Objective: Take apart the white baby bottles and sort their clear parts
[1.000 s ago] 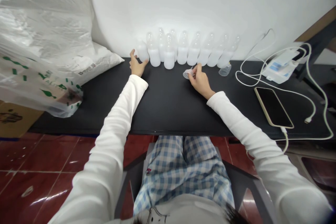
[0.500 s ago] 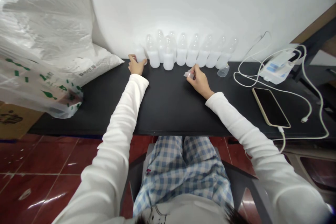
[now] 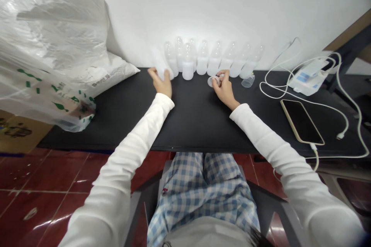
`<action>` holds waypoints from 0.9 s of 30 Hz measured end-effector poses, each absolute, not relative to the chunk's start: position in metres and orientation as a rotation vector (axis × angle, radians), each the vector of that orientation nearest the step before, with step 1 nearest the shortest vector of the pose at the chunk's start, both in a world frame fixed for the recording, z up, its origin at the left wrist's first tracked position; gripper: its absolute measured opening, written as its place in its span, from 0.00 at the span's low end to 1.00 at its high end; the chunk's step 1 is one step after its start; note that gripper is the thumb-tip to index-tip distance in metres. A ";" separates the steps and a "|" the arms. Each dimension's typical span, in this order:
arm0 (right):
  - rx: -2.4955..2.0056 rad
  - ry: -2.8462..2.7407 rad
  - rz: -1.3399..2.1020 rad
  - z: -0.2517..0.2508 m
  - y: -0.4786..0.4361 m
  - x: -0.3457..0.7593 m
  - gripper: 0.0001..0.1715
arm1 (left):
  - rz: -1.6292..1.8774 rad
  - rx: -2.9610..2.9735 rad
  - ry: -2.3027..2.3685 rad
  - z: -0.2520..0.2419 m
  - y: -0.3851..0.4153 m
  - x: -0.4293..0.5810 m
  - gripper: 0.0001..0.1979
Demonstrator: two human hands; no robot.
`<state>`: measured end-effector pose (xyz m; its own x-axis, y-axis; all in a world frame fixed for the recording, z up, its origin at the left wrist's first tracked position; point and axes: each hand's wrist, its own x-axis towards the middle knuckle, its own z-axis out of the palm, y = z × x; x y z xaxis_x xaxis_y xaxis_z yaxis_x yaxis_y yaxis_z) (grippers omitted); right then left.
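My left hand [image 3: 162,83] is closed round a white bottle [image 3: 161,63], blurred by motion and leaning to the left, with its base near the row. A small clear plastic cap [image 3: 211,81] is pinched between the fingers of my right hand [image 3: 224,88], just above the black table. Several white bottles with clear domed tops [image 3: 188,63] stand along the wall between and beyond my hands. Another clear cap [image 3: 248,81] lies on the table to the right of my right hand.
The black table [image 3: 191,123] meets a white wall. Large white plastic bags [image 3: 58,27] lean at the left over a cardboard box [image 3: 23,135]. To the right are a phone [image 3: 303,121], a white power strip [image 3: 310,75] and loose white cables.
My left hand has moved right and toward me, bringing the bottle off its place by the wall and tilting it. My right hand has turned the cap so its round opening shows.
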<state>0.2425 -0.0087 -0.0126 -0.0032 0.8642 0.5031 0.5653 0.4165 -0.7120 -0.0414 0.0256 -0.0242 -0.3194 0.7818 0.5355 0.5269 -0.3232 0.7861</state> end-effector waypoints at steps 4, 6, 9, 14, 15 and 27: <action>-1.206 -1.580 0.474 -0.013 -0.010 0.243 0.31 | 1.329 2.245 1.423 -0.012 -0.005 -0.019 0.26; -1.152 -1.508 0.580 -0.016 -0.006 0.245 0.36 | 1.077 2.491 1.272 -0.002 -0.014 -0.015 0.29; -1.045 -1.438 0.775 -0.022 0.002 0.245 0.42 | 0.948 2.552 1.307 0.008 -0.017 -0.018 0.29; -0.971 -1.365 0.979 -0.031 0.007 0.239 0.45 | 0.895 2.500 1.384 0.008 -0.015 -0.022 0.28; -0.957 -1.363 1.012 -0.031 0.006 0.238 0.43 | 0.874 2.501 1.372 0.008 -0.015 -0.021 0.28; -0.828 -1.375 1.104 -0.021 -0.010 0.237 0.36 | 0.789 2.489 1.277 0.008 -0.016 -0.019 0.29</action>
